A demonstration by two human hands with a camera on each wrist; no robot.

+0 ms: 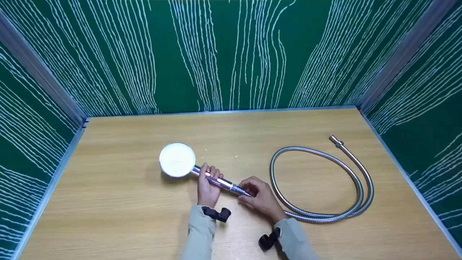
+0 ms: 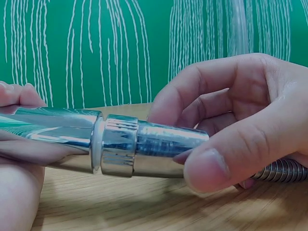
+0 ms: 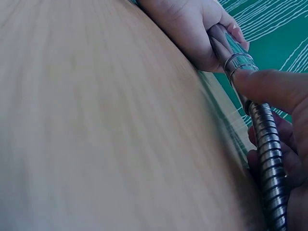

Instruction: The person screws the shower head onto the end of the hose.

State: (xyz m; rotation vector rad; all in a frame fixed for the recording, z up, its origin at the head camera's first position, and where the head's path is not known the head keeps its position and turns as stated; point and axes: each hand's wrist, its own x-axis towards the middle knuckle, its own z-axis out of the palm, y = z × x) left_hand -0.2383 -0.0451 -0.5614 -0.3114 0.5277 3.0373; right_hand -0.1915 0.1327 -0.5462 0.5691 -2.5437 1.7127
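A shower head (image 1: 177, 160) with a round white face and a chrome handle (image 2: 53, 137) is held by my left hand (image 1: 209, 186), its fingers curled round the handle. A tapered chrome hose nut (image 2: 159, 147) meets the handle's lower end, with a pale ring showing at the joint. My right hand (image 1: 261, 196) pinches this nut near its narrow end, thumb in front and fingers behind. From under the right hand runs the ribbed metal shower hose (image 3: 270, 163). In the right wrist view the thumb (image 3: 269, 86) lies across the nut.
The rest of the hose (image 1: 270, 169) lies looped on the wooden table (image 1: 119, 202) to the right, its free end fitting (image 1: 336, 141) pointing toward the back. Green walls with white streaks (image 1: 223, 54) enclose the table at the back and both sides.
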